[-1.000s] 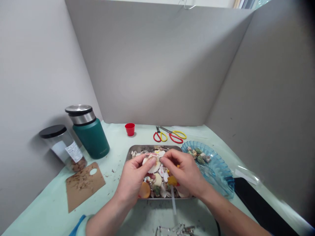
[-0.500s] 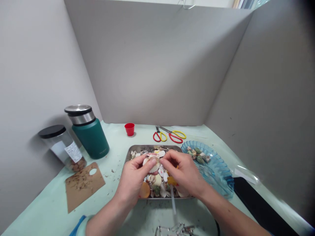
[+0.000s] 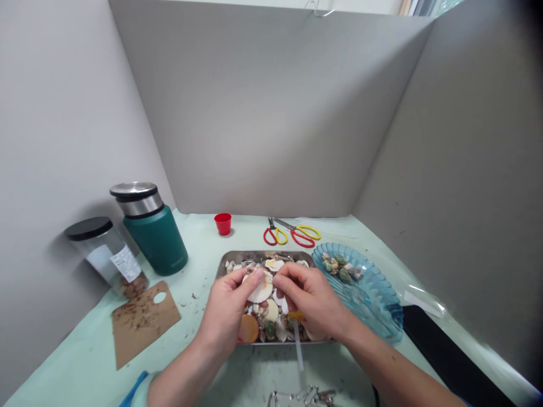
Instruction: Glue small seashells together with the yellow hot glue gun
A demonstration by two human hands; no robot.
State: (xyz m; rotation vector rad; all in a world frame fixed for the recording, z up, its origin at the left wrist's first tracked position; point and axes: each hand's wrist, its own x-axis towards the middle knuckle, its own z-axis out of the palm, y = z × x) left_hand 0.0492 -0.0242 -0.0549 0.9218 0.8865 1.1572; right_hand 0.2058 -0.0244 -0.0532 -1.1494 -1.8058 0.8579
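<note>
Pinched in my left hand (image 3: 229, 302) is a pale, fan-shaped shell (image 3: 260, 288), held above the metal tray (image 3: 224, 262). My right hand (image 3: 311, 294) is closed at the shell's right edge, thumb and forefinger pressed together; what they pinch is too small to make out. Shells of several kinds fill the tray below both hands, among them an orange one (image 3: 248, 329) at the front left. A translucent stick with a yellow end (image 3: 298, 345) leans over the tray's front edge beneath my right hand.
On the right stands a blue scalloped plate (image 3: 377, 294) with small shells. Scissors (image 3: 275, 233) and a red cup (image 3: 223, 224) lie behind the tray. A green bottle (image 3: 156, 240), a jar (image 3: 110, 257) and a brown board (image 3: 144, 325) are left. Metal pins (image 3: 303, 397) lie in front.
The shell has turned and shifted slightly left, so that more of its face shows. My right fingers have moved a little left and stay close to its edge.
</note>
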